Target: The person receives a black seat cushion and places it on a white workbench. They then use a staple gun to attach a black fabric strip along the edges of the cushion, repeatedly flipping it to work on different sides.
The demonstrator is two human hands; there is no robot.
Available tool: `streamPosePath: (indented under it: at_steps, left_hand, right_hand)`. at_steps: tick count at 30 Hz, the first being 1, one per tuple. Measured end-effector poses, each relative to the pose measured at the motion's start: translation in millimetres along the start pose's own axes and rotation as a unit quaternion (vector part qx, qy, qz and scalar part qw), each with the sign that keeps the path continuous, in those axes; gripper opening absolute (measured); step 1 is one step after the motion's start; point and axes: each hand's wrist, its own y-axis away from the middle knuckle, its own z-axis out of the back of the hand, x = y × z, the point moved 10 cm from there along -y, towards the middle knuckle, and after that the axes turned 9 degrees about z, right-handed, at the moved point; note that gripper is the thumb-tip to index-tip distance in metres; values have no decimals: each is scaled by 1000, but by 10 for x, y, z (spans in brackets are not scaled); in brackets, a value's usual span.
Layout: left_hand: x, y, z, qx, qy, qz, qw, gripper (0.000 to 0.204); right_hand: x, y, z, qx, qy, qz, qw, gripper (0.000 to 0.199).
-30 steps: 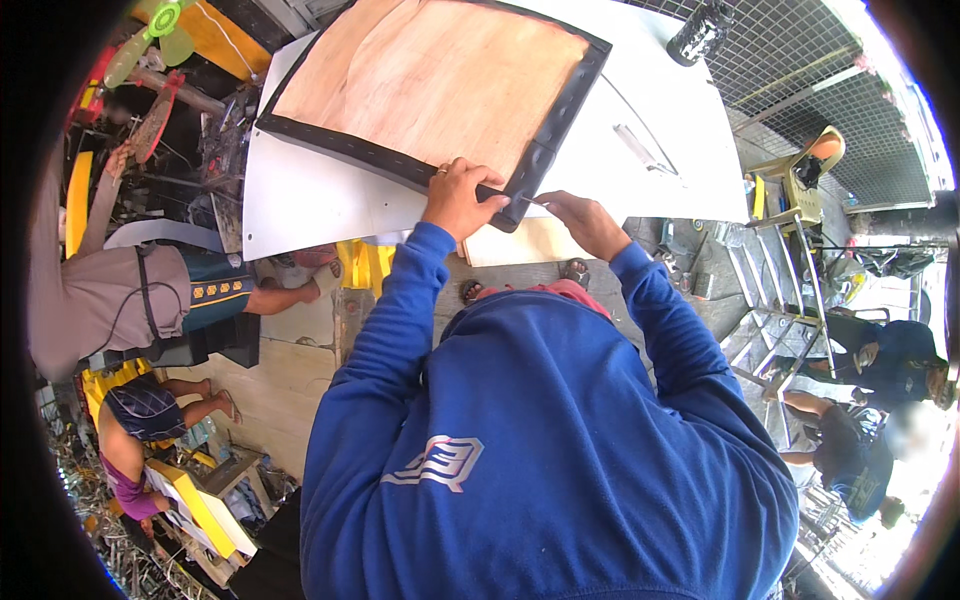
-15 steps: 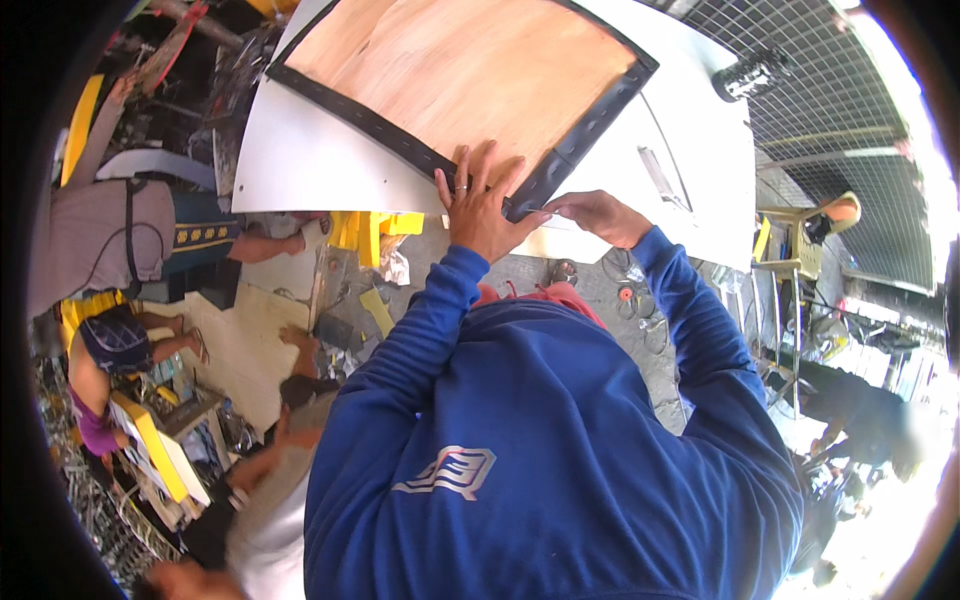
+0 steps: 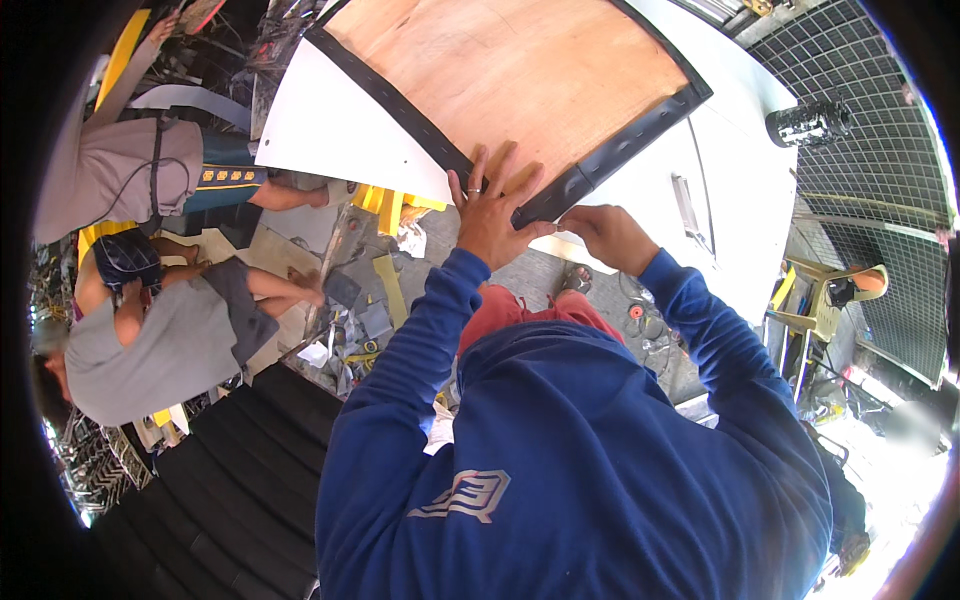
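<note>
Where hand [image 3: 497,212] presses: trim [image 3: 610,150] (plywood [image 3: 520,70] beside)

Open-air workshop / street-side repair yard, prob. metal or appliance work. Evidence: white sheet-metal panel [image 3: 330,140] w/ plywood board [image 3: 520,70] and black edge strip [image 3: 600,165] laid on it as work surface; concrete ground littered w/ scrap offcuts [image 3: 365,310]; wire mesh fencing [image 3: 880,180] at right. Other workers [image 3: 150,340] sit on the ground at left among yellow parts [image 3: 385,205]; plastic chair [image 3: 825,300] nearby.
</note>
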Motion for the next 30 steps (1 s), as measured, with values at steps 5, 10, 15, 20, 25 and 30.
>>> streamPosePath:
  at_steps: [5, 10, 15, 20, 25, 30]
  left_hand:
    - [-6, 2, 32, 14, -2, -13, 1000, 96]
    - [-35, 7, 64, 27, -19, -18, 999, 109]
    - [4, -9, 34, 29, 6, -11, 1000, 77]
    - [105, -50, -115, 40, 11, -1, 999, 78]
    - [64, -79, -260, 44, 32, -7, 999, 92]
    - [18, -114, -266, 101, 28, 21, 994, 96]
  right_hand:
    - [-158, 213, -301, -95, -32, 26, 995, 18]
    - [-173, 253, -366, -108, -96, 13, 989, 23]
    - [1, 272, -211, -82, -101, -23, 991, 29]
    - [-51, 280, -289, -117, -120, -44, 985, 29]
    - [-166, 492, -475, -247, -82, -43, 965, 27]
    - [-287, 462, -607, -263, -61, -14, 963, 23]
